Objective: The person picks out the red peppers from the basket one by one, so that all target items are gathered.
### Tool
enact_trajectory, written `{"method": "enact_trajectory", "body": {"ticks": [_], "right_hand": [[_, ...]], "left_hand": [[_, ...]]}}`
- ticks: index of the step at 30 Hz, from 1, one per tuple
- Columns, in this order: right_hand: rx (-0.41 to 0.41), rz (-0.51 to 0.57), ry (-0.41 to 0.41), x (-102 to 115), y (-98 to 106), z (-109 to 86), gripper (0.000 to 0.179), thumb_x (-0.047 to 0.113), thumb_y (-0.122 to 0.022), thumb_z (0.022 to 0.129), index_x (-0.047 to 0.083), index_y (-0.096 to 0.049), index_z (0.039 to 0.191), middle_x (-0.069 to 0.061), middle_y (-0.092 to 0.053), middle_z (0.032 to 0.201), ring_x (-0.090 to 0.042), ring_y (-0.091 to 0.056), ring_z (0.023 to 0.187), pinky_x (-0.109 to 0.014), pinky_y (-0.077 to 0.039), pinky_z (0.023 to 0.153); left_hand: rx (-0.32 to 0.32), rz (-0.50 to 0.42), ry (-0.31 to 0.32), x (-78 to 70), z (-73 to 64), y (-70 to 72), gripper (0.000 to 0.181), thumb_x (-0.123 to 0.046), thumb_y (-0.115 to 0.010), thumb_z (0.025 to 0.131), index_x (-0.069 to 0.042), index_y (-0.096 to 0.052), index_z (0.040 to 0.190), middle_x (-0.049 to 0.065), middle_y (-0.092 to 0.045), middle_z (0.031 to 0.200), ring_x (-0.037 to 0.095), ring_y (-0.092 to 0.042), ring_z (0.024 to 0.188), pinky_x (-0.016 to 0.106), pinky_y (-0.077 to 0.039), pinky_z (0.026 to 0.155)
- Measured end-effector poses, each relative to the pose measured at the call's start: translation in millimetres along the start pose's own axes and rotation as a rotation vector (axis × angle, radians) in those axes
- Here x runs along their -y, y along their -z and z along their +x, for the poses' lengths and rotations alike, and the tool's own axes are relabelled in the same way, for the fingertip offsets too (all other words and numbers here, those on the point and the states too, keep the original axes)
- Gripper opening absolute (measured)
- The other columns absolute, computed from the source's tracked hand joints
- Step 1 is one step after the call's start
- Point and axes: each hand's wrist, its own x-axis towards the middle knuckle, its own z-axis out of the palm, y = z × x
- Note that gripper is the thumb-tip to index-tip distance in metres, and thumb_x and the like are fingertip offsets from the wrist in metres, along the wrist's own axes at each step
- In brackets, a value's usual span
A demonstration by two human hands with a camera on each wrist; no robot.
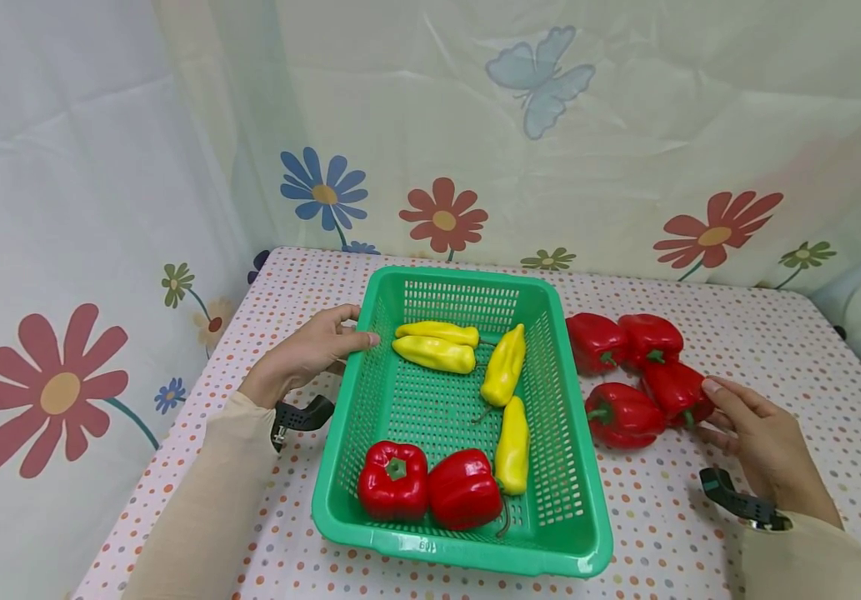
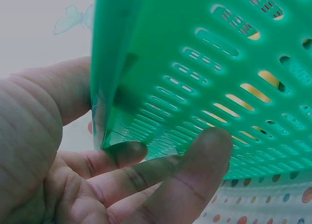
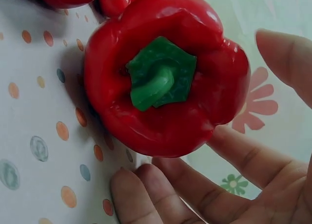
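Observation:
A green plastic basket (image 1: 468, 554) stands in the middle of the table. My left hand (image 1: 317, 343) holds its left rim, thumb over the edge and fingers (image 2: 204, 170) against the slotted outer wall. Inside lie several yellow peppers (image 1: 436, 353) and two red bell peppers (image 1: 392, 482). Right of the basket, several red bell peppers sit in a cluster on the table. Around the nearest one (image 1: 676, 392) my right hand (image 1: 763, 442) is spread, fingertips at its underside. In the right wrist view that bell pepper (image 3: 204, 53) shows its green stem, with the thumb (image 3: 287, 58) apart from it.
A dotted cloth (image 1: 663, 508) covers the table. Another red bell pepper (image 1: 625, 417) lies close to the basket's right wall, with two more behind it. Hanging sheets with printed flowers (image 1: 443, 220) enclose the back and left. Each wrist carries a black camera mount (image 1: 302, 417).

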Motion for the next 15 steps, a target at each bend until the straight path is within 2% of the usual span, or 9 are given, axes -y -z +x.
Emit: {"method": "enact_trajectory", "body": {"ticks": [2, 5, 8, 10, 12, 14, 15], "right_hand": [[-0.018, 0.047, 0.017, 0, -1, -0.8, 0.085, 0.046, -0.067, 0.1, 0.006, -0.028, 0.164, 0.008, -0.058, 0.124, 0.008, -0.064, 0.08, -0.018, -0.061, 0.065], [-0.04, 0.069, 0.023, 0, -1, -1.7, 0.084, 0.045, -0.067, 0.1, 0.008, -0.027, 0.165, -0.002, -0.053, 0.139, 0.007, -0.061, 0.084, -0.016, -0.06, 0.065], [-0.062, -0.055, 0.021, 3, -1, -2.5, 0.082, 0.049, -0.061, 0.103, 0.009, -0.025, 0.166, -0.011, -0.04, 0.156, 0.004, -0.054, 0.09, -0.014, -0.059, 0.066], [-0.065, -0.167, 0.02, 8, -1, -3.8, 0.082, 0.052, -0.054, 0.105, 0.008, -0.021, 0.166, -0.018, -0.031, 0.165, -0.009, -0.056, 0.105, -0.011, -0.057, 0.066], [-0.067, -0.28, 0.025, 15, -1, -6.5, 0.083, 0.054, -0.048, 0.106, 0.007, -0.016, 0.167, -0.025, -0.022, 0.169, -0.026, -0.053, 0.129, -0.021, -0.061, 0.085], [-0.058, -0.338, 0.039, 24, -1, -10.0, 0.084, 0.055, -0.046, 0.107, 0.006, -0.014, 0.167, -0.028, -0.017, 0.17, -0.043, -0.037, 0.146, -0.038, -0.057, 0.104], [-0.054, -0.363, 0.05, 29, -2, -12.5, 0.084, 0.056, -0.045, 0.106, 0.007, -0.014, 0.167, -0.029, -0.016, 0.17, -0.048, -0.027, 0.15, -0.04, -0.053, 0.108]], "left_hand": [[0.004, -0.004, -0.002, -0.3, -0.4, -0.1, 0.042, -0.015, -0.061, 0.105, 0.003, -0.046, 0.139, 0.031, -0.072, 0.117, 0.03, -0.078, 0.084, 0.05, -0.065, 0.079], [0.009, -0.011, -0.001, -1.1, -0.8, -0.3, 0.043, -0.016, -0.06, 0.105, 0.004, -0.046, 0.14, 0.031, -0.072, 0.117, 0.03, -0.078, 0.084, 0.05, -0.065, 0.079], [0.015, -0.012, -0.005, -1.7, 0.0, -0.9, 0.043, -0.016, -0.06, 0.105, 0.005, -0.045, 0.14, 0.031, -0.071, 0.117, 0.031, -0.078, 0.085, 0.05, -0.065, 0.079], [0.019, -0.012, -0.008, -1.6, 0.9, -1.2, 0.043, -0.016, -0.06, 0.105, 0.005, -0.045, 0.14, 0.032, -0.071, 0.118, 0.031, -0.078, 0.086, 0.051, -0.065, 0.079], [0.02, -0.009, -0.008, -1.9, 1.4, -1.3, 0.043, -0.016, -0.06, 0.105, 0.005, -0.046, 0.141, 0.032, -0.07, 0.119, 0.032, -0.078, 0.087, 0.051, -0.065, 0.079], [0.016, -0.006, -0.004, -2.3, 0.9, -1.1, 0.043, -0.016, -0.06, 0.105, 0.004, -0.046, 0.141, 0.032, -0.07, 0.12, 0.031, -0.078, 0.087, 0.05, -0.065, 0.079], [0.012, -0.004, -0.002, -2.6, 0.4, -0.9, 0.043, -0.016, -0.06, 0.105, 0.004, -0.046, 0.14, 0.032, -0.07, 0.119, 0.031, -0.078, 0.086, 0.05, -0.065, 0.079]]}}
